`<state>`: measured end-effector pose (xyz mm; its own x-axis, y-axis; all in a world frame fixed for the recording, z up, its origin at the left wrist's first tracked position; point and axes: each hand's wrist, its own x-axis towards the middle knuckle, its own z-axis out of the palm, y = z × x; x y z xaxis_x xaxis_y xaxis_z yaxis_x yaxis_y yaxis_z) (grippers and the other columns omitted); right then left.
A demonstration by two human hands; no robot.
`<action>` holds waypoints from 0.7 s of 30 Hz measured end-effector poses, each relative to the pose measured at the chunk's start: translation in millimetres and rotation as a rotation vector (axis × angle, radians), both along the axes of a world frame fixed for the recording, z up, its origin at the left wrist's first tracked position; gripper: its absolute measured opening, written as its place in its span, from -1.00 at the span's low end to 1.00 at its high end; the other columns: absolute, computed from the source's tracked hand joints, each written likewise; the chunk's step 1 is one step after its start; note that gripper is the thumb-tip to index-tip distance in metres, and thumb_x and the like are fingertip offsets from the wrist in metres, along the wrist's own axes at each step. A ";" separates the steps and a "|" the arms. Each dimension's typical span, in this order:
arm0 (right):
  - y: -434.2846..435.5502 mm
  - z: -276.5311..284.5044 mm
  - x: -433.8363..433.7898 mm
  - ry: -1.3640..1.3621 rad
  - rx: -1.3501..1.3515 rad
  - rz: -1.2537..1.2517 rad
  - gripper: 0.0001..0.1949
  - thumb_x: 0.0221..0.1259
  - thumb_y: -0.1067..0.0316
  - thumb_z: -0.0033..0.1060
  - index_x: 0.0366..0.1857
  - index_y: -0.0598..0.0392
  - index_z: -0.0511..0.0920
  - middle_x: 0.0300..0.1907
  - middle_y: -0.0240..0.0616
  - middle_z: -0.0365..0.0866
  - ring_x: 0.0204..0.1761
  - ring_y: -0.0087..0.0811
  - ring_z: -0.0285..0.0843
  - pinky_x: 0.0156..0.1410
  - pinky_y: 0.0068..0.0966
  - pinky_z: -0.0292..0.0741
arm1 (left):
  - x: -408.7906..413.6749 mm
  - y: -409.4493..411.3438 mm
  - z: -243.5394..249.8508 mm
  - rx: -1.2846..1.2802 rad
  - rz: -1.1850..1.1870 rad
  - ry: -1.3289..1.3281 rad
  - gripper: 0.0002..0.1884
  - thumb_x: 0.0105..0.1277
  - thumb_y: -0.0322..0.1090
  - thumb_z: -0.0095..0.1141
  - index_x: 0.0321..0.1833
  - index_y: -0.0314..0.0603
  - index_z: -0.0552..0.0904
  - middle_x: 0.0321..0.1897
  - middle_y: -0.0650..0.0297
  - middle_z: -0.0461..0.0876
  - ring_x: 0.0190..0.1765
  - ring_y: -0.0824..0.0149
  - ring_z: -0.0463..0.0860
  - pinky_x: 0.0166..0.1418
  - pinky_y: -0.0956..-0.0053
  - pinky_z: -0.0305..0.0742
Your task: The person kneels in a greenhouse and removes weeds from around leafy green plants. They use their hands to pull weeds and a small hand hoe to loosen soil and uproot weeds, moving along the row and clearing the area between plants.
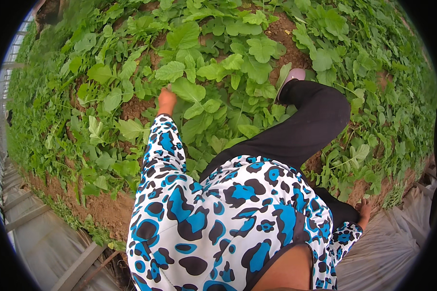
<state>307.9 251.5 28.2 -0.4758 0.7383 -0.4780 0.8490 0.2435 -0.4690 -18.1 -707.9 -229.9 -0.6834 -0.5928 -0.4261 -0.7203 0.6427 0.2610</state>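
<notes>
My left hand (166, 100) reaches in among broad, lobed leaves of leafy green plants (189, 91). Its fingers are bent and their tips are partly lost against the foliage, so whether a stem is between them cannot be told. Low at the right, my right hand (364, 211) is beside my dark-trousered leg, close to the plants at the edge of the bed. Its fingers look slightly curled, and any hold is too small to make out. Both arms wear patterned white, blue and black sleeves.
My bent leg (313, 120) spans the foliage, with a pinkish shoe (295, 75) among the leaves. Brown soil (109, 211) shows at the bed's near edge. Plastic sheeting (43, 232) with grey bars (78, 267) lies at lower left, and more sheeting (382, 251) at lower right.
</notes>
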 end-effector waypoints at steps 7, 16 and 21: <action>-13.1 -5.8 -23.0 0.034 -0.116 0.030 -0.69 0.46 0.06 0.09 -0.12 0.14 0.48 -0.59 -0.30 0.51 -0.65 -0.47 0.45 -0.60 -0.59 0.31 | 22.7 -37.1 -24.4 0.307 0.256 0.159 -0.57 0.44 -0.26 0.03 0.34 -0.17 0.43 -0.09 0.07 0.68 -0.15 0.12 0.69 -0.16 0.22 0.61; -10.4 6.2 -4.3 -0.007 0.016 0.053 -0.66 0.47 0.07 0.08 -0.09 0.21 0.49 -0.57 -0.26 0.55 -0.63 -0.46 0.46 -0.56 -0.55 0.35 | -1.6 52.2 122.2 0.963 0.544 0.489 -0.63 0.52 -0.10 0.06 0.12 -0.29 0.44 -0.36 0.22 0.54 -0.48 0.40 0.49 -0.43 0.44 0.48; -19.1 -7.7 -23.0 -0.010 -0.042 0.030 -0.66 0.47 0.05 0.09 -0.03 0.17 0.47 -0.54 -0.29 0.53 -0.60 -0.47 0.47 -0.54 -0.54 0.36 | -3.2 50.8 164.8 0.970 0.465 0.656 -0.64 0.50 -0.13 0.10 0.10 -0.28 0.39 -0.37 0.21 0.55 -0.45 0.42 0.53 -0.43 0.54 0.50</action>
